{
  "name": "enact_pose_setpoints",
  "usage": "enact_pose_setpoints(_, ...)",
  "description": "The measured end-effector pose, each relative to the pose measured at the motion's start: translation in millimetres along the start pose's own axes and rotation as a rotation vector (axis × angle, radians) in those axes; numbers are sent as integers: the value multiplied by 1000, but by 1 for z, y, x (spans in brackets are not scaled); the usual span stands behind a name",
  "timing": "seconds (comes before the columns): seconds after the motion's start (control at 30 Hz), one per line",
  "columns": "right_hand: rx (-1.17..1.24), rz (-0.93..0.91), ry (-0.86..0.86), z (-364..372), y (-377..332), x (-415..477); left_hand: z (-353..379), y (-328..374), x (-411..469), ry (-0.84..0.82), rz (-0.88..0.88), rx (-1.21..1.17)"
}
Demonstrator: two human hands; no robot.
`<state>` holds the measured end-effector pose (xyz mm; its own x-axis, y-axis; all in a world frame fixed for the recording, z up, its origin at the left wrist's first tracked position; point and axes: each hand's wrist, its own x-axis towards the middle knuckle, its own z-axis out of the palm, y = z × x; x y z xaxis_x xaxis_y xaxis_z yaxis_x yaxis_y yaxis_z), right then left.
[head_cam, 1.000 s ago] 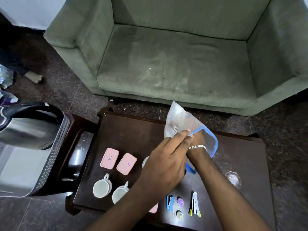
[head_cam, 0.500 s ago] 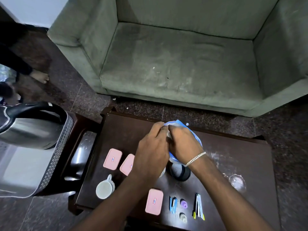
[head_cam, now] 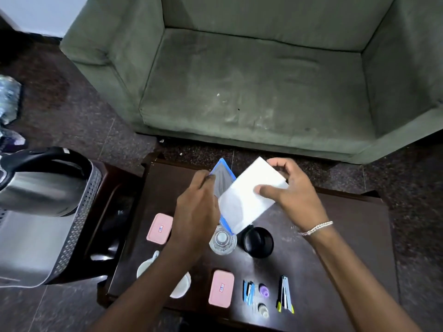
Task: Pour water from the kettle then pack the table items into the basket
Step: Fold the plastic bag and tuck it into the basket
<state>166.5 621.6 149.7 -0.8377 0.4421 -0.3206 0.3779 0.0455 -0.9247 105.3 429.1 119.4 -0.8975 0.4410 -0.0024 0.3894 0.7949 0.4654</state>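
Observation:
My left hand [head_cam: 194, 212] pinches the blue rim of a clear zip bag [head_cam: 223, 182] held above the dark table [head_cam: 347, 240]. My right hand [head_cam: 291, 190] grips a white flat pack [head_cam: 249, 200], tilted, its lower end at the bag's mouth. Below them stand a clear glass [head_cam: 223, 242] and a black round cup [head_cam: 259, 242]. Pink lidded boxes [head_cam: 159, 227] [head_cam: 221, 288], two white cups [head_cam: 146, 267] [head_cam: 181, 287], small clips [head_cam: 248, 292] [head_cam: 284, 294] and tiny bottles [head_cam: 263, 291] lie near the front edge. The steel kettle [head_cam: 38, 185] sits in the grey perforated basket [head_cam: 72, 236] at left.
A green sofa [head_cam: 251, 87] stands just behind the table. The basket rests on a dark side stool [head_cam: 115, 212] at the table's left. Speckled dark floor surrounds everything, with crumpled plastic [head_cam: 8, 97] at the far left.
The hands have parted: my right hand now holds a white flat pack at the bag's mouth, while my left hand keeps hold of the bag's rim. The view shifted slightly.

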Motion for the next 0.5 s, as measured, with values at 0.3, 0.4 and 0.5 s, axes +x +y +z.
enact_pose_setpoints(0.3, -224, 156, -260, -39, -8, 13, 0, -1, -2, -35, 55, 15)
enact_pose_setpoints(0.4, -259, 100, -253, -56, -14, 10, -1, -6, -1, -62, 9, 32)
enact_pose_setpoints(0.5, -235, 98, -207, -74, -10, 3, -2, -14, 0, -72, -23, 26)
